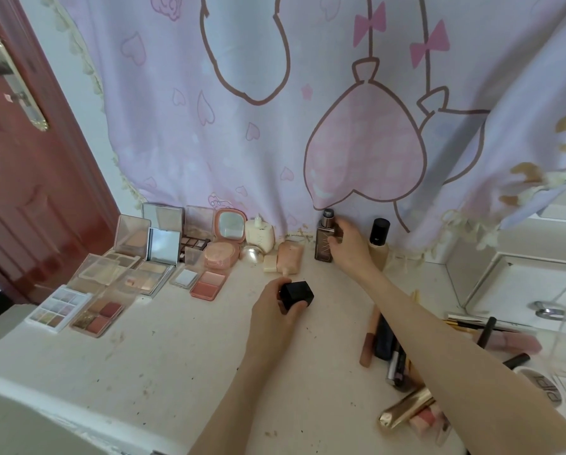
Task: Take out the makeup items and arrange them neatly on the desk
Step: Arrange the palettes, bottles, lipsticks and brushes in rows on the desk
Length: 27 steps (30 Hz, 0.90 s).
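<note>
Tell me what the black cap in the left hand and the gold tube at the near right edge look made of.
Black cap: probably hard plastic, matte, with crisp flat faces and no glare. Gold tube: metal or metallised plastic, shiny, with bright streaked highlights.

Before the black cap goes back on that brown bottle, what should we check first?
1. Brown bottle standing upright on the desk: ok.
2. Right hand has a grip on the bottle: ok.
3. Left hand holds the black cap: ok.
4. Bottle top bare, ready for the cap: ok.
5. Cap's open side facing the bottle: cannot tell.
6. Black-capped bottle close beside the right hand, at risk of a bump: not ok.
</note>
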Available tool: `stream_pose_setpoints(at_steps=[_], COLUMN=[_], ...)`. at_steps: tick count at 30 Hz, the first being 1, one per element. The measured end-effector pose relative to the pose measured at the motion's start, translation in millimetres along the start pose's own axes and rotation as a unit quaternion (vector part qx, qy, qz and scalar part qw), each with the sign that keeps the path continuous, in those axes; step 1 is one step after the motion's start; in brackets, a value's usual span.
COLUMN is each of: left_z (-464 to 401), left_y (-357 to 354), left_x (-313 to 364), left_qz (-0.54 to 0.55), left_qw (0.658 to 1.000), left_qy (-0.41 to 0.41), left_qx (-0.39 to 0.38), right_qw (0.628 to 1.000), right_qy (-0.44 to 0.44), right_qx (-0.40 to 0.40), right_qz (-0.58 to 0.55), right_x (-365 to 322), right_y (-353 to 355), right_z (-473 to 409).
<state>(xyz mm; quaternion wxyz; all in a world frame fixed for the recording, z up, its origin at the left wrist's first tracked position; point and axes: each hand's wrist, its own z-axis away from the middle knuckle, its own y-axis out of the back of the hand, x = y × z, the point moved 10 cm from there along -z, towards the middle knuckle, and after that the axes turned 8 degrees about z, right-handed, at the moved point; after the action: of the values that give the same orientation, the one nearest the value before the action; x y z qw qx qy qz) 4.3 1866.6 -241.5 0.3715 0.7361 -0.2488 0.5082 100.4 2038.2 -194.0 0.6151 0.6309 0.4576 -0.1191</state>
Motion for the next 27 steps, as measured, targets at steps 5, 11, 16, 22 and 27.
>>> stream_pose_setpoints(at_steps=[5,11,16,22,27], left_z=[-3.1,-3.0,-3.2,-0.8,-1.1], left_y=[9.4,11.9,13.2,15.6,12.0], left_x=[3.7,10.2,9.3,11.9,5.0], left_qz=[0.029,0.015,0.016,0.036,0.054], left_qw=[0.999,0.999,0.999,0.996,0.997], left_qy=[-0.006,-0.031,-0.032,-0.043,-0.02], left_qx=[0.033,0.042,0.041,0.064,0.052], right_qw=[0.999,0.997,0.993,0.962,0.942], right_qy=[-0.015,-0.018,-0.085,-0.137,-0.122], right_qx=[0.046,0.081,0.081,-0.217,-0.259], right_qz=[-0.017,0.004,-0.016,-0.091,-0.174], right_x=[4.8,4.8,9.6,2.6,-5.4], right_y=[1.8,7.4,10.1,-39.1,-43.2], right_z=[0.7,2.6,22.4,77.7,83.9])
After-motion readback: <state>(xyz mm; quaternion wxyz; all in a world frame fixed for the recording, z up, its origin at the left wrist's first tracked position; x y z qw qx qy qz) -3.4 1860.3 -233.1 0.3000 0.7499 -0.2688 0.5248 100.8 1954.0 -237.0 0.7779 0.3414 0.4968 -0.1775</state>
